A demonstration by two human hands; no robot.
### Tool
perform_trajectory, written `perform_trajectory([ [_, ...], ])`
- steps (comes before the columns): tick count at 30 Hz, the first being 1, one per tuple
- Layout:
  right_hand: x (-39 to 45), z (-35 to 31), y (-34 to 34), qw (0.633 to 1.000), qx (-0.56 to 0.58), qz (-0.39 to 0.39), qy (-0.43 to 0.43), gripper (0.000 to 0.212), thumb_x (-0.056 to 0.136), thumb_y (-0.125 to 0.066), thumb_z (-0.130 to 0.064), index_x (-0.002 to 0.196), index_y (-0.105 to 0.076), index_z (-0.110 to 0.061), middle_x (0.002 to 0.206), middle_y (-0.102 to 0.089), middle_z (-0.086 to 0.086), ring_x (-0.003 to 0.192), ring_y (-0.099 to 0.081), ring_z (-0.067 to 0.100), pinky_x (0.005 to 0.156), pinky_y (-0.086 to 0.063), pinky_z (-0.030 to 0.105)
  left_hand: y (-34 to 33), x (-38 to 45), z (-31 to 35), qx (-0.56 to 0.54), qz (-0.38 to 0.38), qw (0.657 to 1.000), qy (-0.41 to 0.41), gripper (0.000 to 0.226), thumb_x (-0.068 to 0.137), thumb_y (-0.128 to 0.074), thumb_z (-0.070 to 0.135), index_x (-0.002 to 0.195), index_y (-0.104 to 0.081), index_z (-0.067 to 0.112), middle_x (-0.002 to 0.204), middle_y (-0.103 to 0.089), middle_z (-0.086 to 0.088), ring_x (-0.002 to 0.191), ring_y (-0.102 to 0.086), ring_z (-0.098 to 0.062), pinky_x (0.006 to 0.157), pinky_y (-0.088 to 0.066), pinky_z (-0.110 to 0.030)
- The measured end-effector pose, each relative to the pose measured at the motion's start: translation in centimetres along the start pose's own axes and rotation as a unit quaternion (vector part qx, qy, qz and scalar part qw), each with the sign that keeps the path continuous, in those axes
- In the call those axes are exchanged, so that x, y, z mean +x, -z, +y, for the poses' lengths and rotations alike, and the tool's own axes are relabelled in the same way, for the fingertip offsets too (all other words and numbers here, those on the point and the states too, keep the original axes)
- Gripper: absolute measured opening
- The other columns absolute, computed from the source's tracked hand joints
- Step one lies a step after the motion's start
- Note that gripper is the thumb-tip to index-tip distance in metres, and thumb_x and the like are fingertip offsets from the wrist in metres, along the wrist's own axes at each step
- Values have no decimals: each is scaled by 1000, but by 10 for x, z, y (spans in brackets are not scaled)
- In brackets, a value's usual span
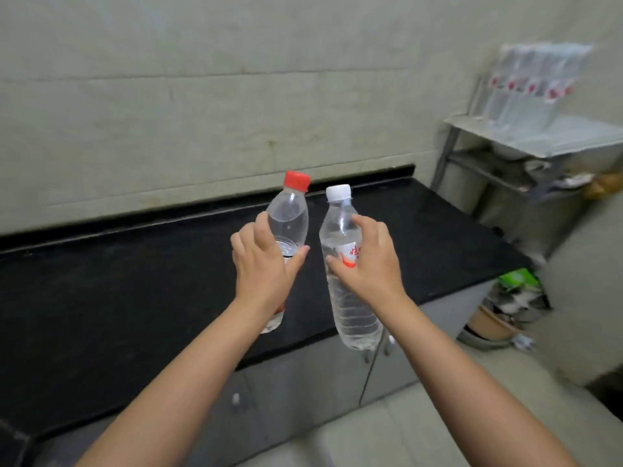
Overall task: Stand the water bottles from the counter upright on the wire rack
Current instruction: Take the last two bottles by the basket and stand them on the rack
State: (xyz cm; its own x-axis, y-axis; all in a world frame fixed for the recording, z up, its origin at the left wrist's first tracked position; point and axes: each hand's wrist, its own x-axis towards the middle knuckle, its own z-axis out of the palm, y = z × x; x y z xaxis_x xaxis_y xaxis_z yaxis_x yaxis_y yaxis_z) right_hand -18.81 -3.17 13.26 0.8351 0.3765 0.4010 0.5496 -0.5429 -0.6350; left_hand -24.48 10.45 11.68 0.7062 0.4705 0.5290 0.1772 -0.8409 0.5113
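My left hand [261, 267] grips a clear water bottle with a red cap [290, 214] around its middle, held upright above the black counter [118, 298]. A clear water bottle with a white cap [340, 227] and a red-and-white label is held in my right hand [367, 261], slightly tilted, its base past the counter's front edge. The two bottles are side by side and apart. The wire rack [526, 136] stands at the far right against the wall. Several bottles [536, 85] with red labels stand upright on its top shelf, blurred.
Grey cabinet doors [303, 392] with small knobs sit under the counter. On the floor at the right are a brown basin [492, 325] and a green packet [519, 278]. The rack's lower shelf [546, 180] holds cluttered items. A tiled wall runs behind the counter.
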Motion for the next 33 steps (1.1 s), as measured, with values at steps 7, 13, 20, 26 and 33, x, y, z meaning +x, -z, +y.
perform_trajectory([
  [7, 21, 114, 163, 991, -61, 117, -11, 65, 81, -69, -18, 134, -36, 0, 123, -43, 23, 115, -43, 34, 95, -37, 36, -82, 31, 164, -114, 28, 991, -64, 65, 72, -55, 48, 116, -19, 17, 114, -48, -38, 100, -45, -55, 90, -39, -60],
  [13, 70, 185, 248, 985, -23, 167, -33, 62, 79, -70, -20, 131, -39, -14, 132, -41, 8, 112, -43, 16, 86, -30, 17, -147, 74, 258, -149, 19, 982, -116, 62, 70, -49, 51, 115, -20, 20, 116, -48, -38, 98, -45, -54, 89, -40, -57],
  [20, 171, 278, 305, 972, -9, 231, -50, 57, 79, -70, -18, 128, -40, -12, 131, -44, 9, 104, -41, 9, 83, -30, 19, -243, 172, 341, -188, -48, 971, -138, 78, 81, -69, 26, 136, -26, -10, 131, -37, -31, 115, -34, -43, 102, -28, -48],
  [26, 280, 347, 363, 965, -33, 252, -68, 63, 76, -73, -20, 128, -38, -13, 130, -44, 8, 103, -45, 14, 84, -36, 24, -320, 272, 408, -201, -60, 966, -152, 82, 81, -67, 29, 139, -23, -7, 134, -35, -28, 119, -31, -38, 103, -26, -43],
  [33, 369, 435, 428, 949, -43, 306, -70, 62, 74, -74, -16, 126, -40, -10, 129, -47, 11, 102, -46, 15, 85, -37, 26, -401, 338, 479, -194, -55, 964, -171, 88, 79, -62, 49, 140, -24, -1, 132, -38, -25, 118, -34, -35, 101, -29, -40],
])
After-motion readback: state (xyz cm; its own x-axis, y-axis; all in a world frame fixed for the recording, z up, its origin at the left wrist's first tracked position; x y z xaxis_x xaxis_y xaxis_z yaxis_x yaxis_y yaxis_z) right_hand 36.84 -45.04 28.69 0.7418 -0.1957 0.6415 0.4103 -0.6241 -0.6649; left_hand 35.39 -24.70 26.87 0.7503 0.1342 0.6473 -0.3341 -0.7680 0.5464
